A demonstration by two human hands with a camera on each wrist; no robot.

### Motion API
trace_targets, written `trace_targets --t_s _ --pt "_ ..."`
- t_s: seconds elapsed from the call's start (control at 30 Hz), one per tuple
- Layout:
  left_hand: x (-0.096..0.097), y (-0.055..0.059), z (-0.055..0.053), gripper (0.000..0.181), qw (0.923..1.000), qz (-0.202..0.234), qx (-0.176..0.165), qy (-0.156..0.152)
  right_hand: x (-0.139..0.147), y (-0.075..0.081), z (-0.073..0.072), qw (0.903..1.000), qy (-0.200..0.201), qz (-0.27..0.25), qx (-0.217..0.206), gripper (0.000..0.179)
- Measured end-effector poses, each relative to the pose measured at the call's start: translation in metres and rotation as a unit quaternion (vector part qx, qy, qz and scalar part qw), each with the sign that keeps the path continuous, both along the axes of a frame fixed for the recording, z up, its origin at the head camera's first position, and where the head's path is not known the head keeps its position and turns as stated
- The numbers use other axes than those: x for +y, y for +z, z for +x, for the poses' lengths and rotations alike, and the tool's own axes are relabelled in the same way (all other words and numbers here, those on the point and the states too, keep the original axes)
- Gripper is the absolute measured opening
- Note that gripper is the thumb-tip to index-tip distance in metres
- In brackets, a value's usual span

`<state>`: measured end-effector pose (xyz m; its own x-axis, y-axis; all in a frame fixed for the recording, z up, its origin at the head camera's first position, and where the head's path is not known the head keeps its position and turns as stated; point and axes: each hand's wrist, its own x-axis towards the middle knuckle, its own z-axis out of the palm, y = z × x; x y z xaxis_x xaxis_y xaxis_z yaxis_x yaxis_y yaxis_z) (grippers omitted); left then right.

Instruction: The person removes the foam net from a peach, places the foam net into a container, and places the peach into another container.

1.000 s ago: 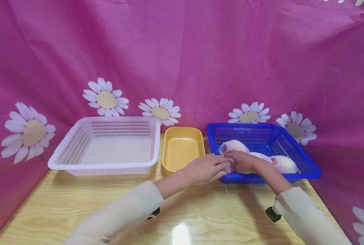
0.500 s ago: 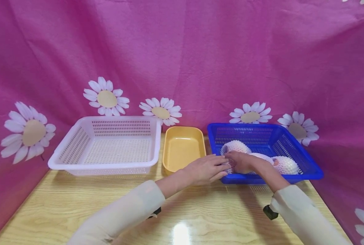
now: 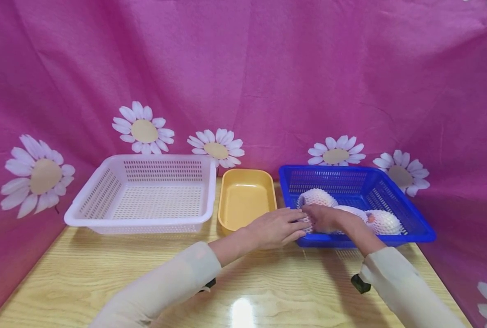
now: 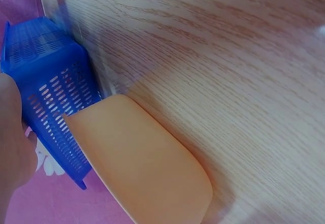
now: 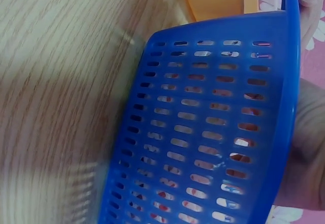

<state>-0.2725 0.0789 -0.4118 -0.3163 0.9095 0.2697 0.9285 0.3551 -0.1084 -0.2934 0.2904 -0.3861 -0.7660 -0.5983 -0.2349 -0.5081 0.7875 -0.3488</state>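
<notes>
Several round, pinkish fruits in white foam nets lie in the blue basket. At its near left corner, my right hand reaches over the front rim and holds one netted fruit; its fingertips are partly hidden. My left hand extends over the left corner of the rim, fingers nearly straight, their tips against the same fruit. Behind it sits another netted fruit. Two more, a middle netted fruit and a right netted fruit, lie along the front wall. Basket walls hide the fingertips in both wrist views.
A yellow tray stands left of the blue basket, just beyond my left hand. Farther left is a white slotted basket. All stand on a wooden table, with a pink flowered cloth behind.
The head view has shifted slightly. Both hands stay at the same netted fruit in the basket's near left corner, with hardly any movement.
</notes>
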Motion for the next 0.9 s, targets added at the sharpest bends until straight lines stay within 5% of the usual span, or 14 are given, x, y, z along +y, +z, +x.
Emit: trace_targets --t_s 0.73,0.9 --pt "0.0 0.0 0.001 0.041 0.9999 -0.002 0.0 0.01 0.01 -0.01 -0.002 0.997 0.007 -0.042 0.065 0.045" --pt "0.0 0.0 0.001 0.042 0.9998 -0.006 0.0 0.018 0.011 -0.008 -0.001 0.9965 -0.017 -0.038 0.072 0.057"
